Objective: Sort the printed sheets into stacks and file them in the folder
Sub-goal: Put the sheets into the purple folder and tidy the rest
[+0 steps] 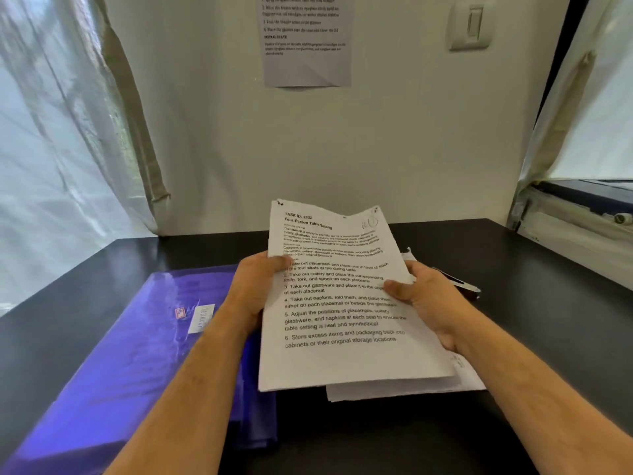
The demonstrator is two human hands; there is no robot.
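I hold a bundle of printed sheets (339, 358) above the black table (513, 337), its top page headed "Four-Person Table Setting". My left hand (253, 289) grips the bundle's left edge with the thumb on the text. My right hand (428, 303) grips the right edge, thumb on top. More white sheets (394, 394) lie on the table beneath the bundle, partly hidden. A purple plastic folder (130, 354) lies flat to the left, with a small white label on its cover.
A pen (462, 284) lies on the table just behind my right hand. A printed notice (306, 39) hangs on the white wall ahead. Curtains hang at the left and right, and a window ledge (582, 214) runs at the right.
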